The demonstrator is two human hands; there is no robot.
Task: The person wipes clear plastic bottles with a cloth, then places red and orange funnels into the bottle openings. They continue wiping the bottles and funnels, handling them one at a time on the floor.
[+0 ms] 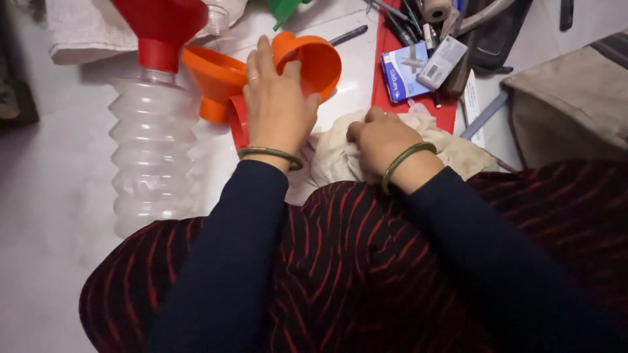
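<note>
A: Nearest items?

B: Dark sleeves over a red-striped dark garment, lower frame. Each wrist carries a green bangle. Right hand (379, 138): fingers curled tight, pressed into a cream cloth (451, 151) that lies bunched on the white bench (52, 176).

A: Left hand?

B: Left hand (278, 104): closed around an orange funnel (313, 60), fingers over its outer wall and thumb at the rim. The funnel is tipped on its side, mouth facing right, just above the cloth. A ring shows on one finger.

A: Beside it?

B: Second orange funnel (212, 78), lying on its side to the left, touching the hand's edge. A red piece shows just below the hand; partly hidden, kind not clear. Further left, a clear ribbed plastic bottle (150, 147), with a red funnel (160, 29) seated in its neck.

A: Farther back?

B: Red tray or mat (383, 72), behind the cloth. On it a small blue-and-white box (400, 73) and a pale flat box (442, 61) leaning against it. Beyond these, a clutter of pens and dark tools (405, 16), and a roll of tape (436, 9) at the top edge. A grey cloth (78, 26) at upper left; a green piece (284, 9) at top centre. A tan fabric item (575, 104) sits at right.
</note>
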